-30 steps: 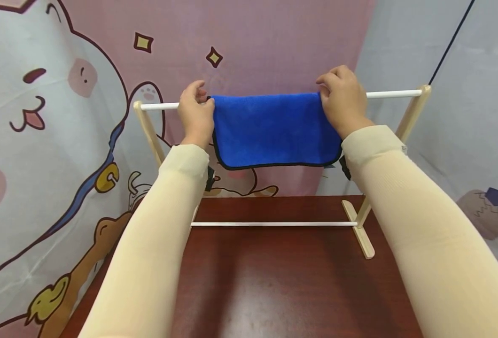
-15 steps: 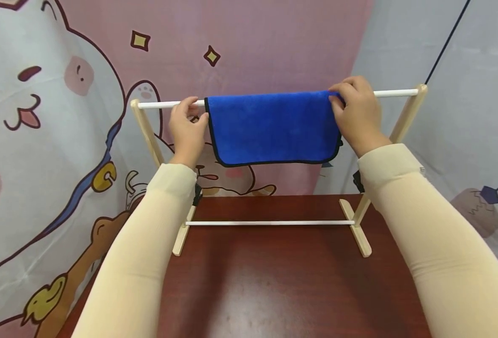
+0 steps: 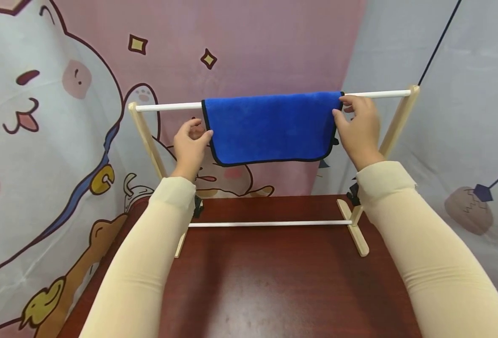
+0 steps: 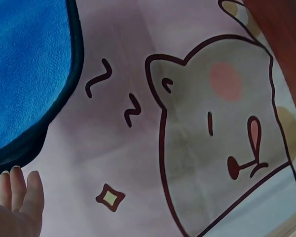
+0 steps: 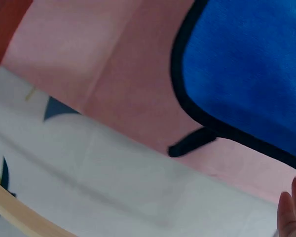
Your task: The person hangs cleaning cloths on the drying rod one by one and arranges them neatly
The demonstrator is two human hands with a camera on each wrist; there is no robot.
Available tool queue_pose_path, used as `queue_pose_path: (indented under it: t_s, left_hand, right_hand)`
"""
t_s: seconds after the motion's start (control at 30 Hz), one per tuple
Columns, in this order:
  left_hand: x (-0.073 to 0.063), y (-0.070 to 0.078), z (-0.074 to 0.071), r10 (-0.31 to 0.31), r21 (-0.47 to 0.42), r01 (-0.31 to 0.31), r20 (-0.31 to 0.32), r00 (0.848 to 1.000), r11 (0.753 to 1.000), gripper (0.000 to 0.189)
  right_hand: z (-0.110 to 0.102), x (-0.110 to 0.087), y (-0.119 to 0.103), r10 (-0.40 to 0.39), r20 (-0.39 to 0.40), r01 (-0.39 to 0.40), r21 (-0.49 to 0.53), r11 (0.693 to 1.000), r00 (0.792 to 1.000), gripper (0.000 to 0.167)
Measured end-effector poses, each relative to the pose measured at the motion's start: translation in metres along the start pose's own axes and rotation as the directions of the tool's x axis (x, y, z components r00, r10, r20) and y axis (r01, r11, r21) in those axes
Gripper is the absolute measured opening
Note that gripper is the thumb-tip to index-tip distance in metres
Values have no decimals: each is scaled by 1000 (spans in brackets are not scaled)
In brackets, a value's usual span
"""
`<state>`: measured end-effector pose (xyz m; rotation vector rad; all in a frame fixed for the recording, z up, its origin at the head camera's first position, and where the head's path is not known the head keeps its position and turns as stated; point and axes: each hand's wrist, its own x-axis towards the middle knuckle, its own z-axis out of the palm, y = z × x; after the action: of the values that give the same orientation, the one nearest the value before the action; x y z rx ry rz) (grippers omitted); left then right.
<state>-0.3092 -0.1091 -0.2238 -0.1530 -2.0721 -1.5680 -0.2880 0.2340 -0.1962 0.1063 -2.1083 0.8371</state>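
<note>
A blue towel [image 3: 270, 129] with black edging hangs folded over the white top bar [image 3: 168, 107] of a wooden rack [image 3: 147, 141]. My left hand [image 3: 190, 150] is beside the towel's left edge, below the bar, thumb tip right at the edging and fingers apart from the thumb. In the left wrist view its straight fingers [image 4: 33, 197] lie close to the black border. At the top right corner, my right hand [image 3: 361, 131] has thumb and fingers spread at the edge. A small black loop [image 5: 192, 142] sticks out from the towel's border in the right wrist view.
The rack's feet [image 3: 354, 230] stand on a dark red-brown table [image 3: 266, 281], joined by a white lower bar [image 3: 270, 224]. Behind hangs a pink and white cartoon-print backdrop [image 3: 274, 47]. A wooden upright stands at each end of the rack.
The towel's right side has been drawn rightward along the bar and lies wider. My right hand has let go of the top corner. My left hand has slid down beside the left edge.
</note>
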Motion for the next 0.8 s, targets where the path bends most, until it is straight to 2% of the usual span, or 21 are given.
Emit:
queue_pose_path:
  t_s: [0.13,0.27,0.37,0.57,0.7,0.8]
  left_hand:
    - [-2,-3,3,-37,-23,37,8,999,999,41]
    - [-4,-5,6,-101,-86,103,21,995,991,37]
    - [-5,-4,6,-139,-123,142,32,990,982,34]
    - [-5,0,6,-181,-116,187,55,982,976,29]
    - [-2,4,7,-194,-137,198,45,980,970,25]
    - [0,9,7,-189,-158,191,29,982,969,21]
  right_hand:
    - [4,-7,9,146,16,-147,102,984,989,36]
    - [6,-12,16,238,51,-243,180,953,970,39]
    - [7,-15,20,261,94,-275,219,936,961,40]
    - [9,-16,22,300,171,-336,246,909,938,37]
    - [8,-11,18,337,163,-371,284,884,927,31]
    - [4,-6,15,346,145,-374,305,876,927,28]
